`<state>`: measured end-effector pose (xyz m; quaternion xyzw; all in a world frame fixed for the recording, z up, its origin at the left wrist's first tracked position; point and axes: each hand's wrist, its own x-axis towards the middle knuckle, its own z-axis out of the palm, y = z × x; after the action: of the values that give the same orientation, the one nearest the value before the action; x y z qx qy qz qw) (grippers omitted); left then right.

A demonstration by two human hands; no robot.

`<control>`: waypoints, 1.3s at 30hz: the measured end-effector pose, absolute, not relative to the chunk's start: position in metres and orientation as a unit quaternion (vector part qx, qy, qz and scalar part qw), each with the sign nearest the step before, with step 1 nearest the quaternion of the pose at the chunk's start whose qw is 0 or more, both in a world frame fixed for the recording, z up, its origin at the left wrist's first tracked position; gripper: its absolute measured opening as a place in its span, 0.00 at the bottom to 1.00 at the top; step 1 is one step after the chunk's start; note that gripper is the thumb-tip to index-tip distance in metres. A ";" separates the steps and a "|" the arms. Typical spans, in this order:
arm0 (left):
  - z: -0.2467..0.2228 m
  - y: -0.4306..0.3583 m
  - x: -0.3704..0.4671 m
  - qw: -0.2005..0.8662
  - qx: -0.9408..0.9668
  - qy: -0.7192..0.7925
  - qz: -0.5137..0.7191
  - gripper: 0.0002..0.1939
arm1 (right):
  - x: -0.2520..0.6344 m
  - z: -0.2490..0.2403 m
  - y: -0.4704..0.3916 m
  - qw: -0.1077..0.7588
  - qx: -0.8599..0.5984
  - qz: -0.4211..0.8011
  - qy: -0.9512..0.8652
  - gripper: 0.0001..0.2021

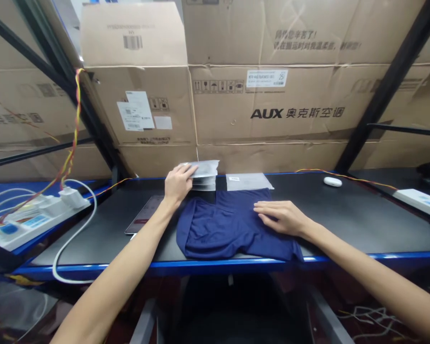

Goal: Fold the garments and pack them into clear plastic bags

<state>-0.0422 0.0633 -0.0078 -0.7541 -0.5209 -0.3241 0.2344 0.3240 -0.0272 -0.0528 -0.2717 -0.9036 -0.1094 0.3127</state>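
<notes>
Navy garment (225,229) under the right hand (284,217)

I see it stretch from nine to three o'clock. The right hand, nearer, lies flat, fingers straight, gripping nothing. From the left hand (178,184), pinching plastic bags (206,168), it's at four o'clock.

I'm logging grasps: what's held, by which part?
The left hand appears to hold the top plastic packet by its left end; the right hand rests on the navy fabric.
</notes>
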 end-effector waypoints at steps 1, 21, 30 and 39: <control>-0.009 0.065 -0.045 0.235 -0.749 -0.532 -0.318 0.24 | 0.324 -0.054 -0.027 0.306 -0.275 -0.101 -0.906 0.12; -0.014 0.067 -0.036 0.139 -0.807 -0.502 -0.279 0.27 | 0.324 -0.050 -0.025 0.241 -0.346 0.027 -0.906 0.18; -0.023 0.022 0.007 -0.027 -0.932 -0.328 -0.151 0.27 | 0.321 -0.045 -0.015 0.182 -0.403 0.083 -0.893 0.27; -0.036 0.024 0.003 -0.012 -0.935 -0.342 -0.092 0.33 | 0.308 -0.044 0.002 0.115 -0.399 0.101 -0.904 0.34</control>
<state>0.0027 0.0241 -0.0362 -0.9351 -0.3420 -0.0925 -0.0118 0.3083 0.0020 -0.0440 -0.3992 -0.9041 0.1007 0.1146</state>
